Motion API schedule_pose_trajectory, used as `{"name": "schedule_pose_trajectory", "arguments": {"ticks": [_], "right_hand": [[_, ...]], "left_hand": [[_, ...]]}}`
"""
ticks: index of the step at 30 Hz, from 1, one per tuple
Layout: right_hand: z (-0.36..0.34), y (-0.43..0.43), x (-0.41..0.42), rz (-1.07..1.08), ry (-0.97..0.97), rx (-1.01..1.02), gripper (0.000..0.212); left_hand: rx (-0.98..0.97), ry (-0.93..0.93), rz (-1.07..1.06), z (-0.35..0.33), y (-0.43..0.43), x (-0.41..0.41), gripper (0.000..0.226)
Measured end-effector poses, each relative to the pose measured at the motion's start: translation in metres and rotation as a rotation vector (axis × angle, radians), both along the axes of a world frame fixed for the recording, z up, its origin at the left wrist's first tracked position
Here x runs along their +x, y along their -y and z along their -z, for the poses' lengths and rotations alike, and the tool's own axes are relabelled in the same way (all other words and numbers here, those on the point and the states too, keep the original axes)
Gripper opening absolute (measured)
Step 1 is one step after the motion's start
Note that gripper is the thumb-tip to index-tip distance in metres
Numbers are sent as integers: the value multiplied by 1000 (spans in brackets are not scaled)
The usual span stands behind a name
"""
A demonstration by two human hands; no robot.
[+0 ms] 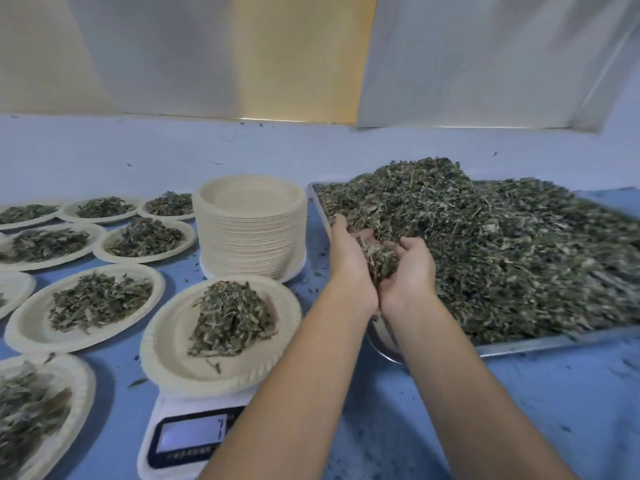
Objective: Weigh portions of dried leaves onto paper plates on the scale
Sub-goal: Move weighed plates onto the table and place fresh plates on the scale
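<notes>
- Covering most of the right side, the blue tabletop (pixel 450 410) carried a big metal tray (pixel 540 346) heaped with dried leaves (pixel 519 254).
- You had both forearms reaching forward from the lower edge toward the near left corner of that tray.
- Your hands were pressed together at the wrists and cupped palm to palm, left hand (pixel 349 258) and right hand (pixel 412 271), with a clump of leaves (pixel 379 259) held between them right at the edge of the heap.
- A tall stack of empty paper plates (pixel 251 226) stood just left of the tray, behind the scale.
- The plate on the scale (pixel 173 344) held its own mound of leaves (pixel 232 318), just left of your left forearm.
- Filled plates (pixel 27 327) lay in rows across the left of the tabletop, each with a loose pile of leaves, some rims touching or overlapping.
- The white scale (pixel 190 434) sat under that plate at the near edge; its lit display was partly hidden by your left arm, and I could not read the figure.
- Small leaf crumbs (pixel 136 382) lay scattered over the tabletop around the plates and the tray.
</notes>
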State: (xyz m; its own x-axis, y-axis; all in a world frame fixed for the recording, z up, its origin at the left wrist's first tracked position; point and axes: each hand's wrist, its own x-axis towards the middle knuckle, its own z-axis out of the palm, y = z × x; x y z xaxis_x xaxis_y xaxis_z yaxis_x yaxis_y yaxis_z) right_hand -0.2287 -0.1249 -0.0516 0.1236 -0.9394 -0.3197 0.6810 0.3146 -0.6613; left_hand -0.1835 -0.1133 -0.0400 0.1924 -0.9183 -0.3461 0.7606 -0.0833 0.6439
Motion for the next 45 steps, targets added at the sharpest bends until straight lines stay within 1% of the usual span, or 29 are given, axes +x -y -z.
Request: {"name": "schedule_pose_trajectory", "arguments": {"ticks": [2, 3, 6, 8, 10, 13, 16, 18, 20, 23, 27, 30, 33, 35, 37, 39, 41, 45], "right_hand": [[6, 5, -9, 42, -30, 17, 29], [9, 8, -13, 51, -79, 14, 29], [16, 18, -22, 74, -347, -6, 17], [17, 21, -26, 108, -459, -48, 11], [17, 22, -29, 142, -506, -113, 16], [18, 23, -31, 163, -550, -194, 20], [21, 21, -28, 197, -634, -304, 30], [23, 20, -26, 226, -640, -393, 38], [23, 17, -23, 221, -641, -441, 46], [22, 14, -17, 176, -750, -462, 41], [18, 7, -8, 149, -670, -444, 30], [13, -4, 2, 137, -563, -457, 22], [12, -16, 15, 102, -580, -551, 14], [13, -22, 26, 65, -540, -550, 18], [11, -29, 40, -3, -412, -497, 24], [9, -35, 51, -68, -346, -461, 27], [9, -39, 60, -124, -383, -478, 26], [14, -41, 71, -182, -551, -518, 27]], "left_hand": [[49, 90, 20, 6, 4, -9, 60], [76, 143, 46, 9, 3, -12, 59], [118, 327, 106, 13, 2, -17, 57], [86, 450, 118, 14, -2, -18, 57], [-4, 519, 126, 18, 1, -16, 57], [-125, 550, 102, 19, 2, -16, 53], [-177, 535, 70, 20, 0, -14, 49], [-177, 542, 71, 21, -1, -12, 47], [-152, 535, 75, 23, -2, -10, 45], [-113, 485, 61, 22, -3, -7, 47], [-124, 439, 83, 16, -12, -4, 39], [-156, 403, 100, 7, -26, -1, 30], [-185, 572, 14, -3, -39, 11, 28], [-185, 685, -73, -8, -49, 24, 27], [-199, 715, -146, -10, -60, 41, 21], [-220, 677, -185, -11, -75, 62, 24], [-243, 654, -214, -13, -90, 82, 25], [-279, 686, -335, -14, -114, 123, 30]]}}
